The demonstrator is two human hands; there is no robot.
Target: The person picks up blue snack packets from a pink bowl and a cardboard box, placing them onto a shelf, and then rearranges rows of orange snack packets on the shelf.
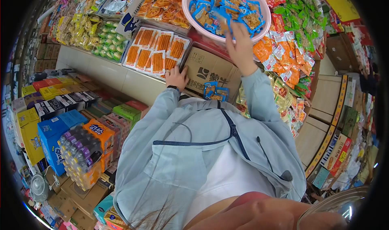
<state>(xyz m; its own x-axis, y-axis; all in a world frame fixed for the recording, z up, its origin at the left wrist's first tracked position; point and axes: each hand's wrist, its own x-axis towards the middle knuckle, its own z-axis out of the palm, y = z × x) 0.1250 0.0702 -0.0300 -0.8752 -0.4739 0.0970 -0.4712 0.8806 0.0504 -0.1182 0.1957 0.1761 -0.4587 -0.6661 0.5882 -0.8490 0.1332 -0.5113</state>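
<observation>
My right hand (240, 45) is over the blue packs (253, 17) in the pink tub (186, 7), too blurry to tell if it grips 1, and my left hand (177, 77) rests open at the tray (139, 71).

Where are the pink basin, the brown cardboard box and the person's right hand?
Pink basin (185, 6): head view, on the left side of its rim.
Brown cardboard box (218, 64): head view, on its printed face, above the lettering.
Right hand (240, 44): head view, on the middle of the hand.
</observation>
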